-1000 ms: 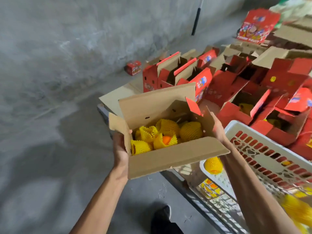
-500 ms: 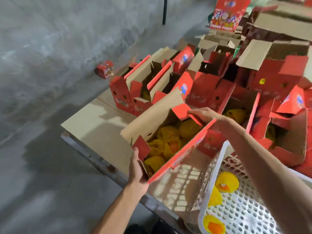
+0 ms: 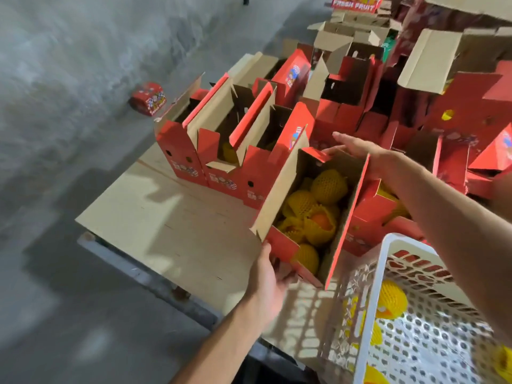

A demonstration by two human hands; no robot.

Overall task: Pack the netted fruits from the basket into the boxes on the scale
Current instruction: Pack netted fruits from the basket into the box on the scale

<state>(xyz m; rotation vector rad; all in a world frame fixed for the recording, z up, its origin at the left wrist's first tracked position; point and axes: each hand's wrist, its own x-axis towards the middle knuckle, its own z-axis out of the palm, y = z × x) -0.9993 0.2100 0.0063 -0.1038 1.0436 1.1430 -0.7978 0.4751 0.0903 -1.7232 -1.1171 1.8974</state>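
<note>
- Head view: my left hand (image 3: 267, 282) grips the near end of the red box (image 3: 288, 250) from below, with the thumb up along its corner and the fingers curled under the bottom.
- My right hand (image 3: 357, 149) lies on the far end of the same box, the fingers straight and pressed together, the palm against the upper edge.
- This box is open, its flaps stand up, and it is tilted toward me between both hands.
- Inside it lie the netted fruits (image 3: 328, 187), yellow foam nets packed close together; one net is open at the top and shows an orange fruit (image 3: 321, 218).
- I cannot tell if the box touches the cardboard sheet (image 3: 171, 217) that covers the table below it.
- Just beyond it a row of open red boxes (image 3: 221, 151) stands on this sheet.
- The white basket (image 3: 382, 286) is at the lower right, near my right forearm, with a few more netted fruits in it (image 3: 392, 300).
- One small closed red box (image 3: 149, 98) lies alone on the grey floor (image 3: 69, 106), well apart from the table.
</note>
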